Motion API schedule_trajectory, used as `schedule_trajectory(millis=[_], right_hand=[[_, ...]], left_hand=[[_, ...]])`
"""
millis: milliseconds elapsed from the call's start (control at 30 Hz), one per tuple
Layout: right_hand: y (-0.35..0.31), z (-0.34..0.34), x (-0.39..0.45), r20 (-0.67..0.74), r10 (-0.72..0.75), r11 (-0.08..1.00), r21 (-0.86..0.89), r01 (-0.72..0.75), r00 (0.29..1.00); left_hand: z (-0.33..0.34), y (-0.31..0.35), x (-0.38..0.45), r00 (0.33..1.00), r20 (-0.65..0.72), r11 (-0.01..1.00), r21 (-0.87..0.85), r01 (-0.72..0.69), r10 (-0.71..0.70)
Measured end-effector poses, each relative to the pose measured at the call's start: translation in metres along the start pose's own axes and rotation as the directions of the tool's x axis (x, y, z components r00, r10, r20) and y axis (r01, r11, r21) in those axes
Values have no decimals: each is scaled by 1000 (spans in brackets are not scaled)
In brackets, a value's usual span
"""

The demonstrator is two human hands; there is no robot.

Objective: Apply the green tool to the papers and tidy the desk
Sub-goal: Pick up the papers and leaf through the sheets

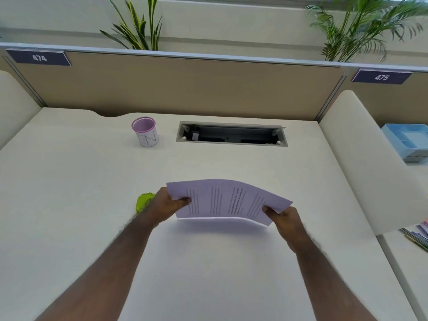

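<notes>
We hold the papers [228, 201] above the surface [69, 181], one hand at each short end. The left hand [168, 205] pinches the left edge, thumb on top of the sheet. The right hand [283, 217] pinches the near right corner, thumb likewise on top. The stack bows upward in the middle and throws a shadow on the surface beneath it, so it is lifted clear.

The green tool [144, 201] lies on the surface just left of the left hand; the wrist covers part of it, and we cannot tell whether the two touch.

A pink cup [145, 132] stands upright near the far edge, well apart from the papers. Beside it on the right, a cable slot [231, 134] is cut into the surface.

A tan partition [185, 89] bounds the far edge. Cream side panels [361, 158] bound the left and right edges. Between papers and cup the surface is bare, as it is between the forearms down to the near edge.

Beyond the right panel we see a blue tray [407, 140] on the neighbouring desk.
</notes>
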State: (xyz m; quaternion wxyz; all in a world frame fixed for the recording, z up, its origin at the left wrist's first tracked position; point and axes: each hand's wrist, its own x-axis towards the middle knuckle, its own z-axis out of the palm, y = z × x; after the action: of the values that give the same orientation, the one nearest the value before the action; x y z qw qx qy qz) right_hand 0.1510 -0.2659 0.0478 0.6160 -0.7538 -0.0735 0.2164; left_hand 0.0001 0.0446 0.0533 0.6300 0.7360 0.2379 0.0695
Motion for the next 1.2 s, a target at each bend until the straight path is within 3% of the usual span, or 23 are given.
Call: schedule_trajectory(millis=[133,267,367,433,467,500,567,700,833,933,1067,1200], right_hand=[[-3,-1,3,-5,4,1000,-19,-4,1000],[4,5,0,-41,45,999,3,-45,998],[9,15,-5,-150,282,959,50,-278,948],[12,26,-13,37,442,883,160,-441,896],[13,32,-16,148,453,854,211,-475,879],[13,38,-17,209,428,836,279,-473,879],[11,46,-17,174,360,826,398,-400,917],[-2,39,-9,55,247,911,328,-251,968],[-21,22,0,113,104,973,193,-124,988],[-35,18,4,170,48,984,161,-76,984],[-45,23,4,219,-45,991,130,17,975],[-41,26,3,161,-94,987,142,71,982]], left_hand=[[6,2,-3,999,-50,1000,17,-11,12],[13,0,-5,990,-110,996,-33,87,-90],[20,2,-8,977,-117,954,-266,140,-177],[31,2,-12,962,-74,886,-413,210,-262],[39,1,-15,952,-36,840,-481,251,-305],[46,-1,-18,941,10,794,-534,290,-337],[57,-6,-26,928,113,737,-576,353,-356],[46,-12,-27,924,205,738,-556,382,-323],[16,0,-11,947,125,876,-360,320,-295],[7,16,-4,963,201,957,-192,218,-179],[13,41,3,980,199,981,-184,53,-15],[22,45,4,986,151,987,-155,-43,66]])
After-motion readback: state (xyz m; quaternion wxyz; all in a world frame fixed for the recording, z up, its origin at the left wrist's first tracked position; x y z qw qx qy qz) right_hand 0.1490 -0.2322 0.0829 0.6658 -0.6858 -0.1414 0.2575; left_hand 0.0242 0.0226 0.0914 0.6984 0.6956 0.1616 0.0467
